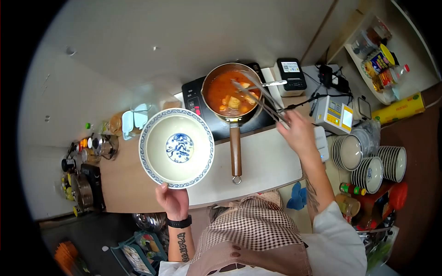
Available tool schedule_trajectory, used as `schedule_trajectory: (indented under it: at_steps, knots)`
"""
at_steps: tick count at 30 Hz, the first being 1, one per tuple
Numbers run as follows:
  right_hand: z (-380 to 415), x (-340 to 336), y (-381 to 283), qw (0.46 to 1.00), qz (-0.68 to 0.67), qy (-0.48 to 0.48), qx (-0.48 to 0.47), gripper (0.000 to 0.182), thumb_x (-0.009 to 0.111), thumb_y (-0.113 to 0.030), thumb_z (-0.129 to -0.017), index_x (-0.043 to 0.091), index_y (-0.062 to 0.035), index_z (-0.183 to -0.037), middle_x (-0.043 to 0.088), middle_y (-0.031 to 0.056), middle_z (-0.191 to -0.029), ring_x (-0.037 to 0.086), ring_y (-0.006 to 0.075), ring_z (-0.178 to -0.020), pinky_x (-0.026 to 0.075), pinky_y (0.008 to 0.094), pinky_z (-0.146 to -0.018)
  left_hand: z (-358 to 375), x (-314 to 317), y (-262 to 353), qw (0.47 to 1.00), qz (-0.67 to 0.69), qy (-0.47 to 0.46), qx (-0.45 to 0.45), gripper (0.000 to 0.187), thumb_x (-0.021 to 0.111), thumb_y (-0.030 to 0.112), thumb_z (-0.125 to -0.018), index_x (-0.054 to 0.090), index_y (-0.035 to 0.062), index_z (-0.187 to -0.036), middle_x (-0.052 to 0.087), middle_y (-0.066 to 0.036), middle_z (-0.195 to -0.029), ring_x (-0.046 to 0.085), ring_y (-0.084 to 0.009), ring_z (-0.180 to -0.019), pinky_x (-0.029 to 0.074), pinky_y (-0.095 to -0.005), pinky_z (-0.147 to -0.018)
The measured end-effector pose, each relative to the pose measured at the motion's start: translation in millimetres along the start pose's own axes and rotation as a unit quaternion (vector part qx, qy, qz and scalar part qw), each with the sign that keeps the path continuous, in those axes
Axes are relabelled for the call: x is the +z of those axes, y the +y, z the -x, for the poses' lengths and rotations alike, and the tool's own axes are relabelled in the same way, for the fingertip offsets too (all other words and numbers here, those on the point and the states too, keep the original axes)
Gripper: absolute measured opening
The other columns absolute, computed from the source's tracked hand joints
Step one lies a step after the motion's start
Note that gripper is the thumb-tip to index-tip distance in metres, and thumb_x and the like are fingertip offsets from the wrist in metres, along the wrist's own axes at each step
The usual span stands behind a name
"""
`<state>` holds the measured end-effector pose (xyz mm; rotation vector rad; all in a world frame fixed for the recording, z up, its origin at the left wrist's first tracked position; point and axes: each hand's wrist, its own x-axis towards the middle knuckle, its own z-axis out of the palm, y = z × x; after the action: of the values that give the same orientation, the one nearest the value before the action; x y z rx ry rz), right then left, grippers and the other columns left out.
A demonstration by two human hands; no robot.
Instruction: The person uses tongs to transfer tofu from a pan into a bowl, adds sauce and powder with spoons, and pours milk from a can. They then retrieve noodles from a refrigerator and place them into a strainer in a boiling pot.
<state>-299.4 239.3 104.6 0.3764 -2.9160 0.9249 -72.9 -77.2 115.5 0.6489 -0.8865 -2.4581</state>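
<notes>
My left hand [172, 200] grips the lower rim of a white bowl [159, 133] with a blue patterned rim and centre; no food shows in it. To its right, a pan [235, 152] with a brown handle stands on a black induction cooker [193, 99]. Red-orange soup [218, 92] with chunks of food fills the pan. My right hand [297, 131] is closed around metal tongs [271, 111], whose tips reach over the soup. A utensil with a pale handle [275, 83] leans across the pan's right rim.
Stacked bowls [346, 152] stand at the right, beside a white and yellow device [334, 115]. A black and white box [291, 76] is behind the cooker's right side. Light blue containers [134, 122] and jars [105, 145] line the left back. Cables [327, 95] lie at the back right.
</notes>
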Motion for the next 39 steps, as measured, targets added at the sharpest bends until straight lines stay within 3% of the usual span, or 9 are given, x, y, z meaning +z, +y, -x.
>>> schedule_trajectory:
  at_steps: [4,9,11,14,21,26,32,35,39]
  knots:
    - [-71.8,61.5,-40.2,0.991,0.076,-0.023,-0.105,0.026,0.072,-0.023,-0.083,0.064,-0.0015,-0.097,0.068,0.0171,-0.1,0.069,0.0388,-0.087,0.056,0.0485,-0.078,30.4,1.0,-3.3,0.999,-0.02,0.035,0.032,0.062,0.063,0.02,-0.081,0.049,-0.0003,-0.138,0.056,-0.012,-0.139,0.052,-0.0265,-0.129,0.039,-0.0428,-0.113]
    - [-82.8,72.1,-57.5,0.989,0.112,-0.039,-0.09,0.037,0.076,-0.027,-0.083,0.064,-0.0002,-0.105,0.067,0.0164,-0.106,0.069,0.0382,-0.091,0.057,0.0464,-0.079,67.2,-20.7,4.5,0.997,-0.009,0.058,0.039,0.069,0.062,0.021,-0.081,0.043,-0.0025,-0.142,0.053,-0.015,-0.142,0.052,-0.0295,-0.13,0.04,-0.0442,-0.113]
    - [-58.9,51.7,-63.4,0.995,0.03,-0.004,-0.093,0.049,0.079,-0.032,-0.081,0.064,-0.0034,-0.118,0.066,0.0171,-0.109,0.067,0.0381,-0.097,0.055,0.0435,-0.081,82.4,-32.6,11.3,0.998,-0.004,0.059,0.024,0.073,0.061,0.023,-0.082,0.038,-0.0035,-0.146,0.053,-0.018,-0.142,0.052,-0.031,-0.131,0.04,-0.0448,-0.113]
    - [0.5,19.4,-67.9,0.995,-0.096,-0.035,-0.013,0.038,0.075,-0.025,-0.086,0.063,0.0024,-0.109,0.063,0.0139,-0.098,0.062,0.0267,-0.085,0.05,0.0344,-0.077,92.9,-59.5,17.2,1.0,-0.011,0.028,0.0,0.074,0.062,0.024,-0.082,0.038,-0.0037,-0.146,0.052,-0.017,-0.142,0.052,-0.0295,-0.131,0.042,-0.0436,-0.111]
    - [250.0,2.9,-24.3,0.978,-0.125,0.035,0.166,0.033,0.074,-0.017,-0.087,0.064,0.0019,-0.112,0.068,0.0088,-0.09,0.063,0.0146,-0.08,0.051,0.0302,-0.072,109.0,-115.3,37.4,0.982,-0.036,-0.104,-0.152,0.073,0.063,0.022,-0.082,0.037,-0.0015,-0.147,0.053,-0.015,-0.141,0.053,-0.0282,-0.129,0.044,-0.0415,-0.109]
    - [494.0,37.9,-38.2,0.919,-0.146,0.089,0.356,0.03,0.068,-0.014,-0.088,0.064,0.001,-0.113,0.069,0.0084,-0.088,0.063,0.0158,-0.079,0.052,0.0316,-0.074,126.0,-166.8,34.8,0.946,-0.081,-0.169,-0.266,0.057,0.061,0.016,-0.088,0.046,0.0051,-0.141,0.059,-0.008,-0.133,0.057,-0.0227,-0.123,0.046,-0.04,-0.105]
    - [730.0,50.1,-121.2,0.817,-0.146,0.086,0.551,0.034,0.066,-0.016,-0.091,0.065,-0.0011,-0.122,0.069,0.0095,-0.083,0.064,0.0176,-0.07,0.053,0.0322,-0.068,179.8,-206.1,-4.8,0.826,-0.156,-0.318,-0.438,0.052,0.061,0.03,-0.088,0.053,0.0103,-0.136,0.061,-0.005,-0.135,0.057,-0.0233,-0.124,0.045,-0.0431,-0.105]
    - [845.9,88.0,-128.0,0.778,-0.175,0.171,0.579,0.029,0.066,-0.02,-0.089,0.07,-0.003,-0.113,0.071,0.0181,-0.085,0.068,0.0284,-0.074,0.053,0.0383,-0.071,248.9,-185.0,-33.9,0.761,-0.174,-0.389,-0.49,0.053,0.064,0.027,-0.086,0.054,0.0086,-0.135,0.061,-0.005,-0.133,0.057,-0.0234,-0.122,0.044,-0.0428,-0.105]
    - [967.6,117.3,-177.7,0.717,-0.136,0.3,0.614,0.026,0.064,-0.013,-0.094,0.07,-0.0033,-0.118,0.071,0.01,-0.08,0.065,0.0151,-0.063,0.054,0.0308,-0.061,352.5,-177.9,-60.4,0.657,-0.203,-0.456,-0.565,0.054,0.062,0.018,-0.084,0.053,0.0039,-0.135,0.061,-0.009,-0.132,0.058,-0.0253,-0.121,0.045,-0.0425,-0.105]
